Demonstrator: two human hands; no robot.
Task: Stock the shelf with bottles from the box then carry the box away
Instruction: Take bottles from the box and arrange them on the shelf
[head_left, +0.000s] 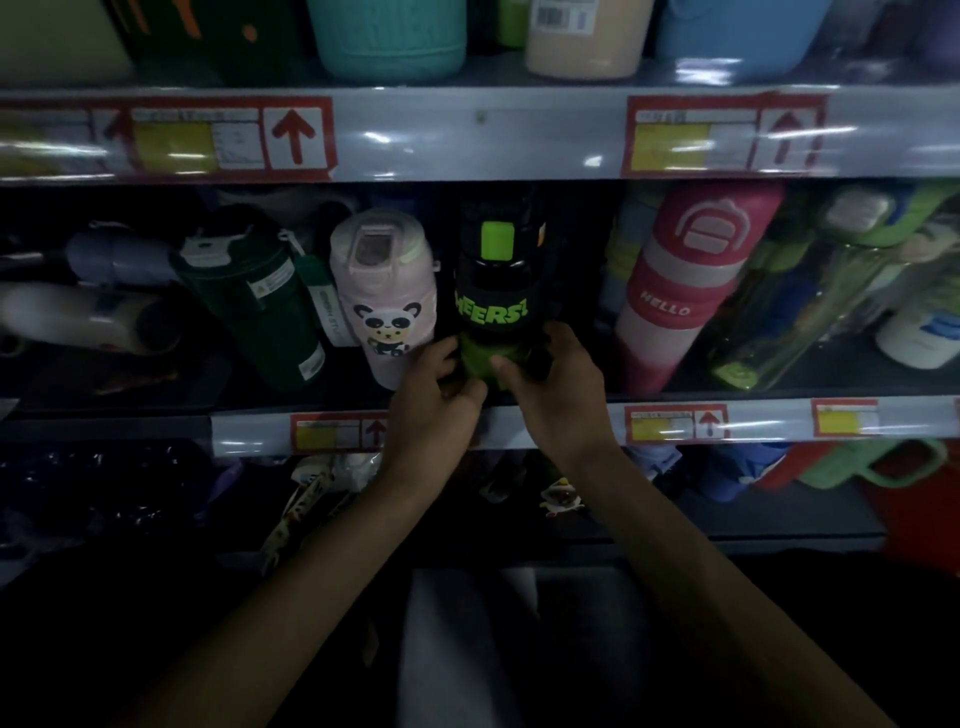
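Note:
A black and green bottle (496, 291) with green lettering stands upright on the middle shelf (545, 426), between a pink panda bottle (387, 301) and a red and white bottle (680, 291). My left hand (434, 400) grips its green base from the left. My right hand (556, 389) grips the base from the right, thumb on the front. The box is not in view.
A dark green bottle (260, 301) leans left of the panda bottle. A clear green bottle (800, 312) lies tilted at the right. Large tubs, one teal (389, 36), fill the top shelf. More goods sit on the lower shelf. The scene is dim.

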